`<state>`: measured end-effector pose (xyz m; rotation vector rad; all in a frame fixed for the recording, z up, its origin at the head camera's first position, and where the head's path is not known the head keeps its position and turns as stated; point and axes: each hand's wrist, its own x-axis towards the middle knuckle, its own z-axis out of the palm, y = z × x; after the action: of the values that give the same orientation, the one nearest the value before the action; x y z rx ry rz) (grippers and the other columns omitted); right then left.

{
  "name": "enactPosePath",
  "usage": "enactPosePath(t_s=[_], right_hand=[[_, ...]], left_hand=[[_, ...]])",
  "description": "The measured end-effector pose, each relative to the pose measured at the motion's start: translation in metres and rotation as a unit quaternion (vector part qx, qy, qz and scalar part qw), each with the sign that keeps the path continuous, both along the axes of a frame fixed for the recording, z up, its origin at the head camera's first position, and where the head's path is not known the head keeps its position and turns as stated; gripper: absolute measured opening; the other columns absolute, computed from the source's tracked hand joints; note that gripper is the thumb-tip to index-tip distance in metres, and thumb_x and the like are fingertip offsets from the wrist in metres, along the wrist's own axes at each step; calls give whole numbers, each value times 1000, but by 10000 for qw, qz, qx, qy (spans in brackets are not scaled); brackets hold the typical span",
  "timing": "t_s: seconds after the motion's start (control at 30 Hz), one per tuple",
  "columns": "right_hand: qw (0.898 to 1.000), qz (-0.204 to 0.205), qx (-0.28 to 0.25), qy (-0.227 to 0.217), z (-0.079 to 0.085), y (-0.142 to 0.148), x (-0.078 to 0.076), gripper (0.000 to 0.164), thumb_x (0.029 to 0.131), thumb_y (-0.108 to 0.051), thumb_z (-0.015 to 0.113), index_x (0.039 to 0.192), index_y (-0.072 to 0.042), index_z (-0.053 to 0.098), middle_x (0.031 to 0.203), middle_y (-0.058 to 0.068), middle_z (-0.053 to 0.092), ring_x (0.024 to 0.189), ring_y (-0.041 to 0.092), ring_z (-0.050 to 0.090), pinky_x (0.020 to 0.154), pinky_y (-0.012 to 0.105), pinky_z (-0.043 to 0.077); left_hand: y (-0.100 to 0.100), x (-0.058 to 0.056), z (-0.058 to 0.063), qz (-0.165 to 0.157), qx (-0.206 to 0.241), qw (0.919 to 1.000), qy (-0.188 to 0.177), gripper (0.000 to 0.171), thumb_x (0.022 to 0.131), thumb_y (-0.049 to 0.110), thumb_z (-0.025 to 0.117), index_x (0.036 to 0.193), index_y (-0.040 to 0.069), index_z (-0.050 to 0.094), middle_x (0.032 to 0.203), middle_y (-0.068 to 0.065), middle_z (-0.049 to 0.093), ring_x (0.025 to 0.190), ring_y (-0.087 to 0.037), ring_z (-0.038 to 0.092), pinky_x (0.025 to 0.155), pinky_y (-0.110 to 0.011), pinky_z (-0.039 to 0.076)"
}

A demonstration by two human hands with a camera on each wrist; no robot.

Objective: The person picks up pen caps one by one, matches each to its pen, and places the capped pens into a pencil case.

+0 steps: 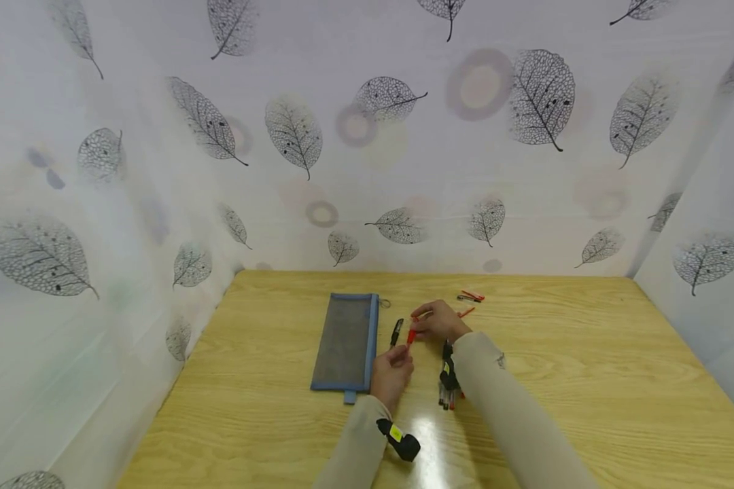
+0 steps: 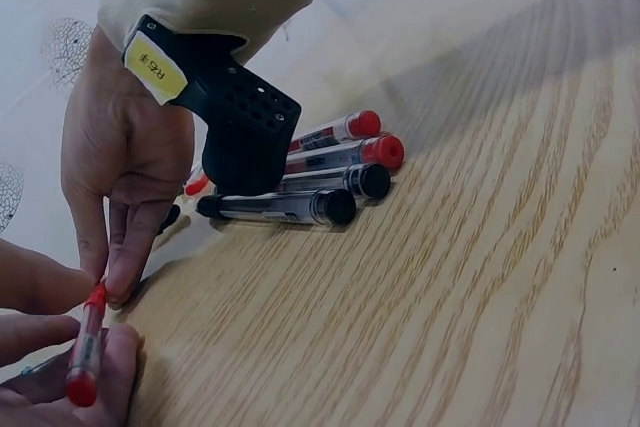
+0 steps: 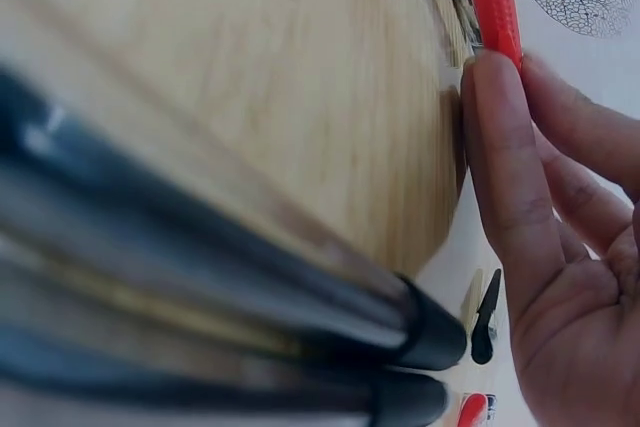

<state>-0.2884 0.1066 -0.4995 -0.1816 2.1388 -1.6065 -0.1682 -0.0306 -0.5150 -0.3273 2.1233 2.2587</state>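
Note:
Between both hands, a red gel pen (image 1: 412, 335) with a clear barrel hangs over the table. My left hand (image 1: 392, 375) grips its barrel toward the red rear end, seen close in the left wrist view. The fingertips of my right hand (image 1: 435, 321) pinch the far end, just past the red ribbed grip (image 3: 495, 12) in the right wrist view. That end is hidden behind the fingers. A black pen (image 1: 396, 332) lies between the hands and a grey mesh pouch (image 1: 344, 343) with blue edging.
Under the right forearm lies a row of several clear pens (image 2: 345, 182) with red and black ends, partly covered by the black wrist camera (image 1: 448, 370). Farther back are small red and black pen parts (image 1: 472, 297). Leaf-patterned walls (image 1: 367, 149) border the wooden table (image 1: 587, 367).

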Motion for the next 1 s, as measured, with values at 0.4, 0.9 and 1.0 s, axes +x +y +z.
enactPosePath(t_s=[0.4, 0.9, 1.0], right_hand=[[9997, -86, 119, 189, 2, -4, 1, 36, 86, 8, 66, 119, 16, 57, 96, 20, 65, 72, 19, 68, 69, 34, 57], [9975, 0, 359, 614, 1, 4, -3, 36, 89, -4, 66, 121, 12, 59, 110, 27, 65, 86, 29, 70, 75, 38, 57], [9972, 37, 343, 663, 2, 9, -4, 38, 90, -5, 65, 123, 12, 58, 109, 27, 65, 86, 29, 69, 75, 38, 56]], left_hand=[[6, 1, 7, 125, -260, 9996, -18, 47, 84, -11, 59, 130, -18, 49, 132, -31, 51, 125, -40, 48, 102, -45, 41], [7, 1, 11, 168, -834, 9952, 480, 38, 87, 0, 65, 124, -3, 61, 120, -14, 64, 114, -33, 57, 97, -45, 45], [8, 0, 12, -43, -952, 9946, 413, 37, 86, 3, 68, 122, 0, 63, 113, -9, 66, 106, -27, 60, 90, -42, 49]])
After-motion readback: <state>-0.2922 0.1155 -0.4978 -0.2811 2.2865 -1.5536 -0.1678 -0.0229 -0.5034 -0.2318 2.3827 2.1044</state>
